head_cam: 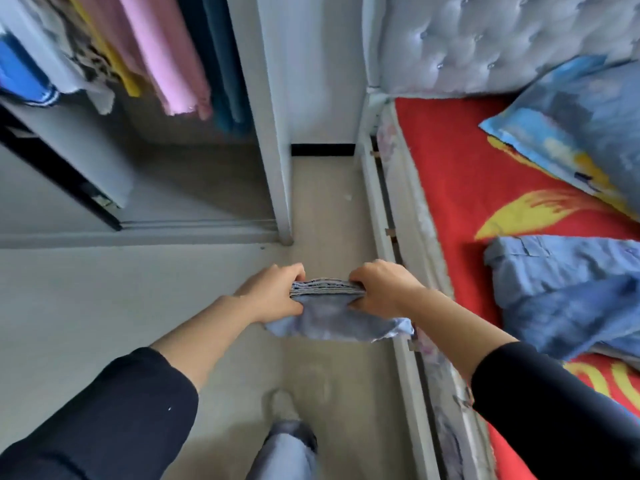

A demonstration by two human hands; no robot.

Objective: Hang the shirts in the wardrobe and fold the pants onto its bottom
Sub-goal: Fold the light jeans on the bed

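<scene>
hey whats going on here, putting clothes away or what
A person stands between an open wardrobe and a bed, holding folded blue pants in the air. The left hand and right hand each grip one end. Shirts hang inside the wardrobe, the pants are not yet on its bottom, and another blue garment lies on the bed.
</scene>
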